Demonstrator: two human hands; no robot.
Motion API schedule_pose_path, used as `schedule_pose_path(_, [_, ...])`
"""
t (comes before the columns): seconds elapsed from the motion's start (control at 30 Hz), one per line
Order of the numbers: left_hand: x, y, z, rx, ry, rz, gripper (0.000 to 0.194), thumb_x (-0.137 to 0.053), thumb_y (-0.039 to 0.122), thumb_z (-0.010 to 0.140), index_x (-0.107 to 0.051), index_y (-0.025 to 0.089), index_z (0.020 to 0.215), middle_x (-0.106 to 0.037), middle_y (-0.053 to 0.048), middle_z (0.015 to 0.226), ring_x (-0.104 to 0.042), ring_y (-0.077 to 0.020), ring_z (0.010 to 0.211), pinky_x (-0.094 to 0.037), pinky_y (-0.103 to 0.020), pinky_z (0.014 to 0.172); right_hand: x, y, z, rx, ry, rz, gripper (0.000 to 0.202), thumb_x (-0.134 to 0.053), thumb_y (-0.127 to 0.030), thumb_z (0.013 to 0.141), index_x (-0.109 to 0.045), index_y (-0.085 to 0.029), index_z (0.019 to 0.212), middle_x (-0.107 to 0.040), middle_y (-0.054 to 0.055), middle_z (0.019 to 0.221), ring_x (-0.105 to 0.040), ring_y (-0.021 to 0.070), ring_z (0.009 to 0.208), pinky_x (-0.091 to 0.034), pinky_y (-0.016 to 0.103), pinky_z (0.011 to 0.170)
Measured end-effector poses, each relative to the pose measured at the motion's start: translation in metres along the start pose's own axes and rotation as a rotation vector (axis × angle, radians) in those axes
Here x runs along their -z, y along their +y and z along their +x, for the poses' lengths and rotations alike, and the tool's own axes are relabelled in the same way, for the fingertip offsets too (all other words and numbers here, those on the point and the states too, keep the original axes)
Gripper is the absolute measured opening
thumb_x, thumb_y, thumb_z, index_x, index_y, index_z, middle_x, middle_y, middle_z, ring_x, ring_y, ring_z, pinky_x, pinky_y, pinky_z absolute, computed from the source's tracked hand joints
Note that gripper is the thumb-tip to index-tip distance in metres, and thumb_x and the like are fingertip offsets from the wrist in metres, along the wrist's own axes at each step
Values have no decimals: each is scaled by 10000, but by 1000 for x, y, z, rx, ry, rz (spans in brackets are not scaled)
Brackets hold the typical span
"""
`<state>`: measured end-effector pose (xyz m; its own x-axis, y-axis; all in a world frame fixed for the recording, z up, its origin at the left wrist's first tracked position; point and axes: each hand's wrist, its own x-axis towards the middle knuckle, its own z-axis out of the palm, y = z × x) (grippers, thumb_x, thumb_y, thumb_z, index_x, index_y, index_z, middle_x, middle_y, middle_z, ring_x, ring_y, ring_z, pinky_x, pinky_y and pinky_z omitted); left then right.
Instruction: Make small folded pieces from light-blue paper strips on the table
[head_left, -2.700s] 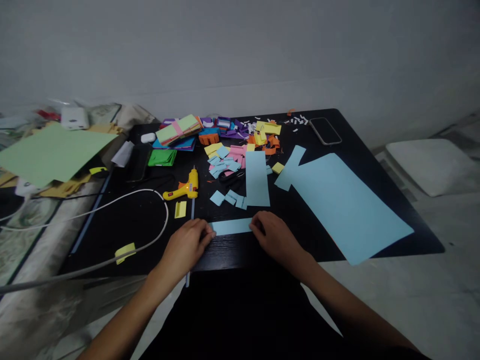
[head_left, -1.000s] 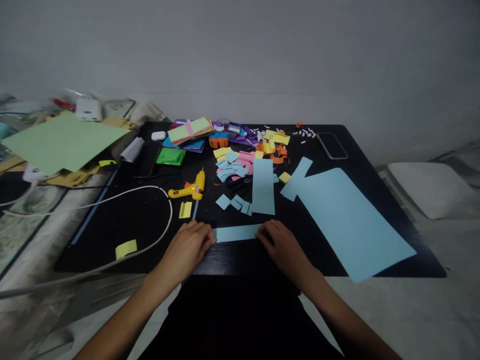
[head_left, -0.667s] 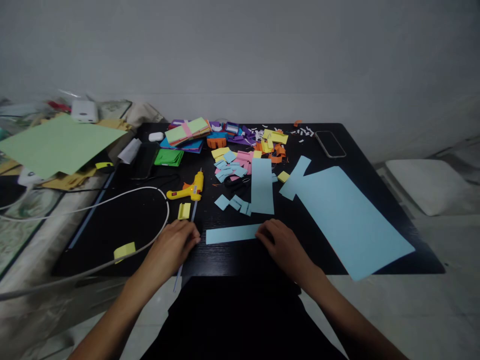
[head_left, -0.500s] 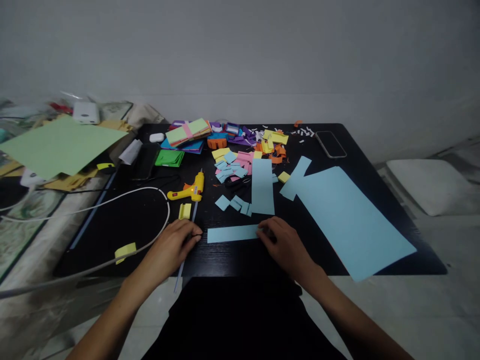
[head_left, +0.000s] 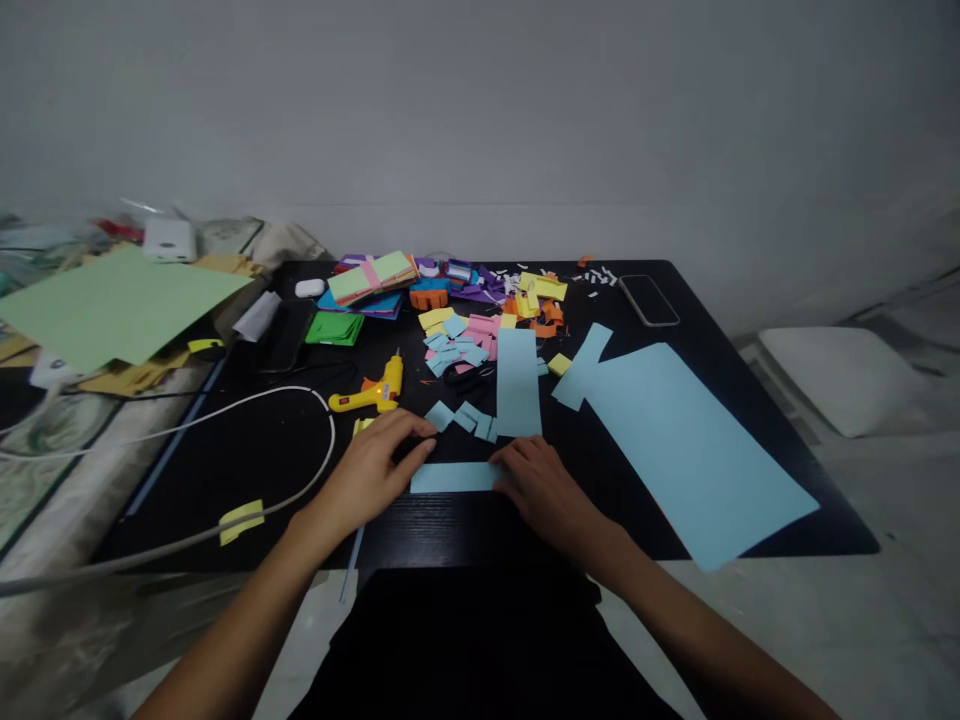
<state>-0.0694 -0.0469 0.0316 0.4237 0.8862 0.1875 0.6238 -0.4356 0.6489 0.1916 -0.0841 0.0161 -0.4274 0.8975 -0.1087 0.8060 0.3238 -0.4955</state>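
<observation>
A narrow light-blue paper strip (head_left: 454, 478) lies crosswise on the black table near its front edge. My right hand (head_left: 541, 490) has its fingers bent together on the strip's right end, which they cover. At the other end is my left hand (head_left: 373, 468), thumb and forefinger apart, the fingertips by the strip's upper left corner. Just beyond the strip lie a wider blue paper piece (head_left: 518, 385) and several small folded blue pieces (head_left: 466, 416). A yellow hot glue gun (head_left: 367, 394) rests past my left hand, with a glue stick (head_left: 352, 562) partly hidden under that hand.
A large blue sheet (head_left: 690, 450) covers the table's right side, near a phone (head_left: 649, 300). Colourful paper pieces and scraps (head_left: 536, 312) crowd the back. A white cable (head_left: 332, 440) loops over the left side. A green sheet (head_left: 127, 300) lies beyond the table's left edge.
My left hand has moved right and slightly up, to the strip's left end, with its fingers spread wider. My right hand stays at the right end. The view has shifted slightly.
</observation>
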Motion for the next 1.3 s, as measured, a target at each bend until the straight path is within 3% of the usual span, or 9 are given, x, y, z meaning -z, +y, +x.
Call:
schedule_pose_path(0.27, [9,0,52,-178,56,15,132,-595,261,1016,-701,189,984,-737,-39,966,-694,-187,917,-531,-312,841,4,-6,5,-29,-40,-17,190,-684,-80,934,-689,-126,1118,-665,147,1187,-626,300,1103,-535,450,970])
schedule_pose_path(0.4, [-3,-7,71,-319,103,40,133,-572,229,1023,-693,174,1013,-736,-46,929,-692,-167,837,-530,-286,771,3,-7,6,-54,-47,-31,270,-670,-63,927,-665,-117,1192,-674,160,1198,-635,315,1092,-526,491,971])
schedule_pose_path(0.5, [-14,-16,71,-356,136,-9,134,-583,234,1020,-698,167,1035,-749,-61,946,-705,-167,854,-533,-279,764,3,-6,7,-64,-29,-4,304,-689,-36,892,-666,-119,1184,-679,163,1181,-629,320,1099,-514,494,973])
schedule_pose_path(0.67, [-17,-28,61,-230,224,-173,169,-634,304,993,-722,174,1054,-705,-27,824,-655,-152,733,-509,-270,697,11,3,9,-49,-10,296,105,-649,-67,930,-670,-164,960,-697,85,1033,-651,220,949,-517,359,863])
schedule_pose_path(0.8, [-15,-33,60,-123,163,-529,333,-623,424,989,-690,160,1181,-706,-55,898,-660,-179,808,-515,-296,741,29,12,18,-97,39,574,28,-659,-195,940,-667,-188,914,-680,22,864,-625,175,794,-478,315,753])
schedule_pose_path(1.0, [-27,-33,60,-2,58,-973,442,-626,564,959,-686,146,1089,-686,-52,804,-625,-162,681,-478,-265,603,41,20,41,-174,43,893,216,-755,-369,855,-654,-182,888,-646,1,824,-591,155,746,-450,294,694])
schedule_pose_path(1.1, [-31,-29,62,58,97,-991,439,-700,583,903,-667,154,993,-705,-51,794,-622,-156,651,-479,-256,575,37,20,47,-198,20,960,280,-794,-414,823,-645,-181,866,-636,-7,819,-581,146,740,-450,290,694])
schedule_pose_path(1.2, [-30,-23,64,185,147,-884,384,-757,517,878,-617,163,820,-668,-6,672,-550,-105,541,-443,-226,543,36,21,54,-176,-134,1005,356,-873,-433,755,-653,-174,862,-629,-17,787,-583,143,739,-464,289,708])
schedule_pose_path(1.3, [-29,-16,64,225,110,-823,395,-746,508,879,-583,171,752,-633,16,620,-530,-98,526,-435,-223,548,36,25,65,-122,-238,1056,405,-883,-489,752,-689,-161,890,-652,-6,795,-613,146,744,-506,298,725])
